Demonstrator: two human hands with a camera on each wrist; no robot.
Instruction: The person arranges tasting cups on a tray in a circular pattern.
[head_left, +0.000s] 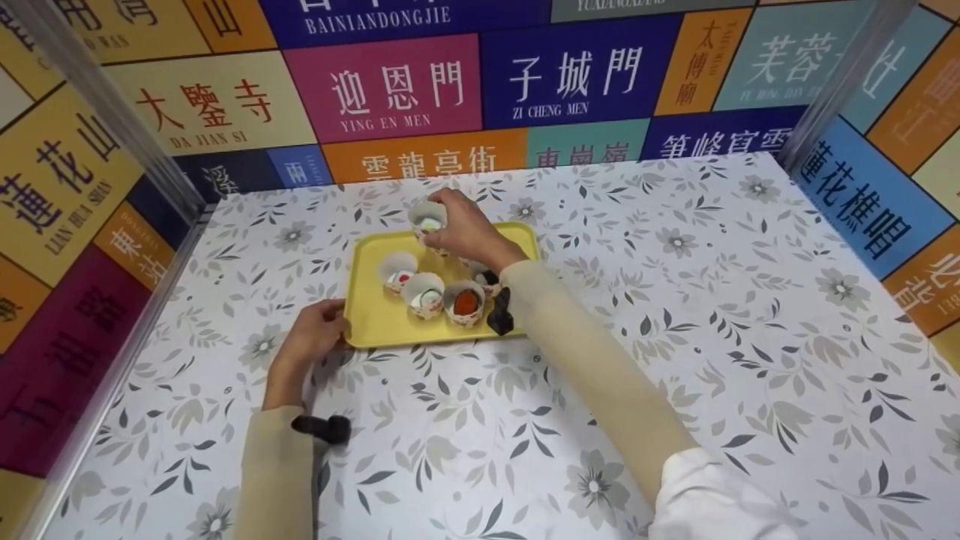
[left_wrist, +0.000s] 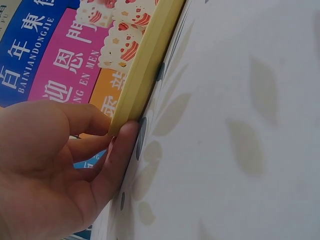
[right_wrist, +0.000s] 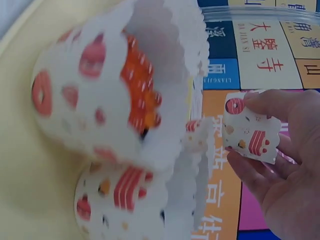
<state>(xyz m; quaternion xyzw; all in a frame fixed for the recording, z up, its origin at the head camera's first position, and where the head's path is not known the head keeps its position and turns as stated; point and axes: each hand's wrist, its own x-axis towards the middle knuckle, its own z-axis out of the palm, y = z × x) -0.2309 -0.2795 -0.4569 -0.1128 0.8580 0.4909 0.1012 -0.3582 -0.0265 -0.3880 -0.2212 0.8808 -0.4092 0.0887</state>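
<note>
A yellow tray (head_left: 367, 330) carries several paper baking cups with scalloped rims and pink dessert prints. My left hand (head_left: 319, 328) pinches the tray's near left corner, fingertips on both sides of the rim in the left wrist view. Between the thumb and fingers of my right hand (head_left: 471, 229) is a paper cup (right_wrist: 252, 127), held over the far part of the tray, with something pale inside. Among the cups on the tray, one cup (head_left: 465, 304) holds an orange-red beaded piece. Another cup (head_left: 425, 296) has whitish contents, and a third (head_left: 397, 274) shows red and white.
A further cup (head_left: 487, 277) with something dark inside is partly hidden by my right wrist. The tray lies on a white tablecloth (head_left: 720, 360) printed with grey leaves and flowers. Coloured panels with lettering (head_left: 382, 86) wall off the back and both sides.
</note>
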